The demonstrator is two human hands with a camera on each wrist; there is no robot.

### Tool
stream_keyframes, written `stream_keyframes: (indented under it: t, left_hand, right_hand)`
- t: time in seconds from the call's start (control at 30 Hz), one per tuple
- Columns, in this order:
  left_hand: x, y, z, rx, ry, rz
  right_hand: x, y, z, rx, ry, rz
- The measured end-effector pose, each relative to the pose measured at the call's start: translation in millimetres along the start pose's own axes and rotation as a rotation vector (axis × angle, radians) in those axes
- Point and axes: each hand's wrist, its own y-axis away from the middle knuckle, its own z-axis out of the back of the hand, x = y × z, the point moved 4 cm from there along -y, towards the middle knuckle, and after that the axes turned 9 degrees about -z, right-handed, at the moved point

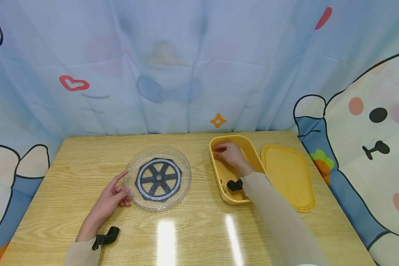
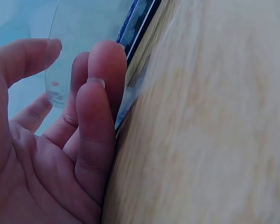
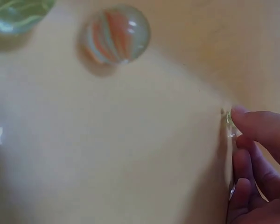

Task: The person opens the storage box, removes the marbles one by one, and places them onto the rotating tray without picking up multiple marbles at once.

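Observation:
My left hand (image 1: 113, 195) holds the left rim of a round clear dish (image 1: 185, 177); in the left wrist view its thumb and fingers lie about the dish's see-through wall (image 2: 70, 23). A dark spoked wheel shape with a pale ring (image 1: 159, 178) shows within the dish. My right hand (image 1: 231, 153) reaches into a yellow bin (image 1: 214, 171), at its far left wall. There the thumb and fingers pinch a small clear glass marble (image 3: 230, 125), mostly hidden. An orange-and-white swirled marble (image 3: 117, 35) and a green one (image 3: 18, 14) lie on the bin floor.
A yellow lid (image 1: 289, 177) lies flat on the wooden table (image 1: 193, 236), to the bin's right. Behind the table's far edge hangs a printed blue curtain (image 1: 173, 74). Black camera mounts (image 1: 107, 236) sit on both wrists.

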Motion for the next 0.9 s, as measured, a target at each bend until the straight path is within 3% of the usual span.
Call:
stream_keyframes:
  t: [0.43, 0.9]
  left_hand:
    - [-2.4, 1.3, -0.4, 0.000, -0.006, 0.011]
    - [0.9, 0.4, -0.1, 0.006, -0.005, 0.006]
  right_hand:
    - [1, -0.4, -1, -0.029, 0.044, -0.017]
    - [11, 6.2, 23, -0.014, -0.163, 0.003]
